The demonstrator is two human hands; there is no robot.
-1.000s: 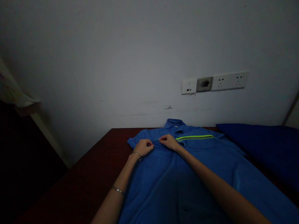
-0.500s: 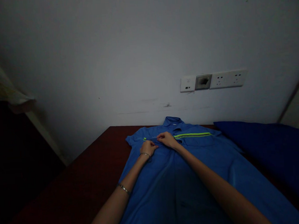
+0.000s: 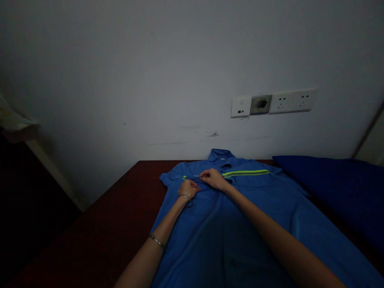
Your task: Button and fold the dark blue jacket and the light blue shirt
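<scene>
A blue short-sleeved shirt with a collar and a yellow-green stripe across the chest lies spread face up, collar toward the wall. My left hand, with a bracelet at the wrist, is closed in a pinch on the shirt's chest cloth, near the pocket area on the left. Just up and to the right of it, my right hand pinches the same cloth beside some small white lettering. The fingertips are small and dim, so the exact edge they hold cannot be made out.
The shirt rests on a dark red-brown table against a grey-white wall. A dark blue cloth item lies to the right. Wall sockets sit above the table. At far left hangs a pale cloth.
The view has shifted slightly. Both hands stay at the same chest area of the shirt, fingers still pinched, with only a tiny movement of the fingers.
</scene>
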